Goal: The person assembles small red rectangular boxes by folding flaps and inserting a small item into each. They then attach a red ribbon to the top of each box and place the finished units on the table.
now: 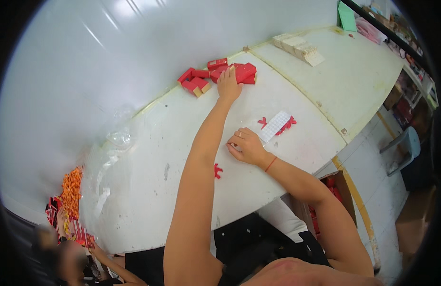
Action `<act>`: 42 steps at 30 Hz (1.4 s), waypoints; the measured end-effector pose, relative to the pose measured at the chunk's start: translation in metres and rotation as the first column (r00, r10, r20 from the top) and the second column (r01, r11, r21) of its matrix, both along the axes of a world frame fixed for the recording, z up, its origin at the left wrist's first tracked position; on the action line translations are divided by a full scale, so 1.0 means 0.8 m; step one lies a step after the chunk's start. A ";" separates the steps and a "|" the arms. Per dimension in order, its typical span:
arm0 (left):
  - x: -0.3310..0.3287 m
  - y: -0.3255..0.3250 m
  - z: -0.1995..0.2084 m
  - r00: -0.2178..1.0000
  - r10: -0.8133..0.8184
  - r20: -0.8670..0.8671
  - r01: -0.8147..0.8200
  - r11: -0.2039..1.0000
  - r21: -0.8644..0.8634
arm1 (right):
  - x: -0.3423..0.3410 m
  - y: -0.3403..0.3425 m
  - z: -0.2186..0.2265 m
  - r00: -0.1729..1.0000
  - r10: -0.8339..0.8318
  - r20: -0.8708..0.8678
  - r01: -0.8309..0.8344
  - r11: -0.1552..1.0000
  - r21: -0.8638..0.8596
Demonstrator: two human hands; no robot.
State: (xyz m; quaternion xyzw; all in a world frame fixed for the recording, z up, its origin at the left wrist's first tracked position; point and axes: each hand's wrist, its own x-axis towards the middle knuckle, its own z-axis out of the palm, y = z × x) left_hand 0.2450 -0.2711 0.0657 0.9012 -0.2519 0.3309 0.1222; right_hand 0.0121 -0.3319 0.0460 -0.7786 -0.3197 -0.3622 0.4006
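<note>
My left hand (229,86) reaches to the far edge of the table, its fingers stretched over a pile of small red boxes (246,72). Under the palm, its contact with the boxes is partly hidden. Closer to me, my right hand (249,147) rests low over the table with fingers curled and thumb drawn in; whatever is between them is too small to make out. Just beyond it lies a white sheet of small stickers (276,126), partly covering red ribbon bows (289,125). Another red bow (218,171) sits beside my left forearm.
More red boxes (194,83) stand against the pale wall. Clear plastic film (120,136) lies at left. A co-worker's hands handle red packs near an orange pile (71,193). A cream foam block (299,49) is at far right. A carton (345,190) of red items stands below the edge.
</note>
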 end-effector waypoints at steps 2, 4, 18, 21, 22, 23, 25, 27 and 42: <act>0.022 -0.014 -0.005 0.998 -0.040 0.040 0.035 0.991 0.129 | 0.000 -0.007 0.004 1.000 -0.027 -0.003 0.027 0.996 0.088; 0.047 -0.009 0.002 0.999 -0.028 0.039 0.018 0.972 0.233 | 0.005 -0.010 0.015 0.998 -0.038 0.045 0.034 0.996 0.086; -0.362 0.216 0.075 0.440 -0.586 -0.681 -0.252 0.647 -0.720 | -0.055 -0.011 0.063 0.886 0.314 -0.341 -0.341 0.940 -0.019; -0.439 0.256 0.067 0.456 -0.584 -0.672 -0.313 0.601 -0.735 | -0.107 0.020 0.067 0.822 0.349 -0.451 -0.409 0.911 -0.041; -0.462 0.264 0.064 0.471 -0.584 -0.661 -0.324 0.583 -0.745 | -0.124 0.030 0.062 0.823 0.368 -0.433 -0.424 0.905 -0.035; -0.480 0.268 0.061 0.484 -0.589 -0.647 -0.324 0.567 -0.758 | -0.138 0.034 0.059 0.829 0.380 -0.411 -0.429 0.903 -0.031; -0.519 0.271 0.048 0.655 -0.443 -0.612 -0.391 0.495 -0.776 | -0.169 0.036 0.040 0.837 0.352 -0.418 -0.389 0.921 -0.002; -0.548 0.269 0.044 0.787 -0.262 -0.558 -0.345 0.563 -0.751 | -0.190 0.037 0.032 0.856 0.306 -0.416 -0.325 0.945 0.027; -0.565 0.215 0.030 0.949 0.009 -0.314 -0.223 0.724 -0.652 | -0.235 0.051 0.028 0.979 0.165 -0.121 -0.175 0.981 -0.080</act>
